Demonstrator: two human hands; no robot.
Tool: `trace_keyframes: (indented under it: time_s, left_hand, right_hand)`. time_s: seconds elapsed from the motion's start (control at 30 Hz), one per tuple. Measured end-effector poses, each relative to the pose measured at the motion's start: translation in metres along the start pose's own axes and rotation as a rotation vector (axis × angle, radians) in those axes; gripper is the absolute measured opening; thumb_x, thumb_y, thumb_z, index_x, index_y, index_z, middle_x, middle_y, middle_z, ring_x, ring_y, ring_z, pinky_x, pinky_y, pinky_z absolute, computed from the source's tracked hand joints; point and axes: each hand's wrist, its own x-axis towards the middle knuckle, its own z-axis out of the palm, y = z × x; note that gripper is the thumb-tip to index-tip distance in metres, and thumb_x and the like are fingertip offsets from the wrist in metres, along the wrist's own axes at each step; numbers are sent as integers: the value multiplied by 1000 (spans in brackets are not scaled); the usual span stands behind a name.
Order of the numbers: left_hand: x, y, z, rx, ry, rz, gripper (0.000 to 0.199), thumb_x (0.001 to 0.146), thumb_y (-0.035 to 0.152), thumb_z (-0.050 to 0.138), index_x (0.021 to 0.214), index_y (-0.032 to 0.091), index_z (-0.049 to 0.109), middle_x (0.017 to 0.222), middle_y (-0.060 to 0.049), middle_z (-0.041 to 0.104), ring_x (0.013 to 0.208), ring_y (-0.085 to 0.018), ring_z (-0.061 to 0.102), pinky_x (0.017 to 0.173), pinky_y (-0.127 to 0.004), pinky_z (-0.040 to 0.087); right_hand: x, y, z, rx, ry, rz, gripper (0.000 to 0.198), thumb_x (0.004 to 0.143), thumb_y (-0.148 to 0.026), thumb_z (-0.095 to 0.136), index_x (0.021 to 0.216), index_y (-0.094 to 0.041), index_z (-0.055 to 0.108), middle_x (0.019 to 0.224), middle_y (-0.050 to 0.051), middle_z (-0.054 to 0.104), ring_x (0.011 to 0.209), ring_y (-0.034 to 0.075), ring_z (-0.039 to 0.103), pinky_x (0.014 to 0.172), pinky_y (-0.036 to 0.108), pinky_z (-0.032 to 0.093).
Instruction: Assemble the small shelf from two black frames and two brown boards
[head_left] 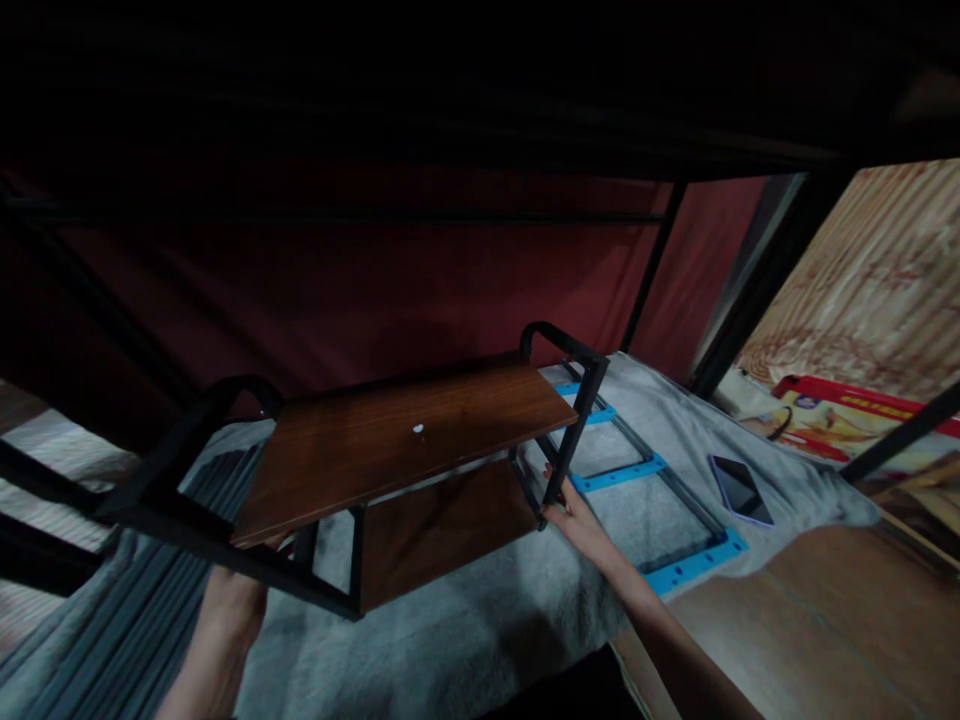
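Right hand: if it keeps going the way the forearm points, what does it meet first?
The right hand is already against the black frame post of the wooden shelf. Straight on, that post comes first; behind it lies the blue-cornered frame on the grey cloth. Depth is hard to judge.

Both arms bare, reaching forward from the bottom edge. Left hand raised at lower left, fingers hidden, so its grip cannot be told; forearm runs down to the frame edge. Right hand stretched farther out, arm nearly straight and angled up-left, fingers curled closed in a grip.
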Motion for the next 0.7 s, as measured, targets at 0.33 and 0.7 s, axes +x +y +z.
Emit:
trace_keyframes:
  time_s: [0.33, 0.7]
  left_hand:
    - [-59, 0, -35, -101, 280, -118, 26, 67, 36, 77, 82, 17, 67, 86, 0, 69, 84, -17, 65, 74, -27, 54]
    - [-252, -87, 17, 644, -292, 532, 40, 102, 45, 38, 110, 25, 72, 114, -8, 74, 107, -22, 70, 96, -33, 57]
  right_hand:
    - [-29, -5, -19, -51, 238, 63, 37, 79, -46, 61, 107, -22, 65, 116, 10, 69, 109, 27, 63, 100, 43, 47]
    - [-150, 19, 72, 172, -360, 301, 23, 78, -45, 55, 81, -24, 63, 83, 3, 63, 83, 22, 60, 78, 36, 48]
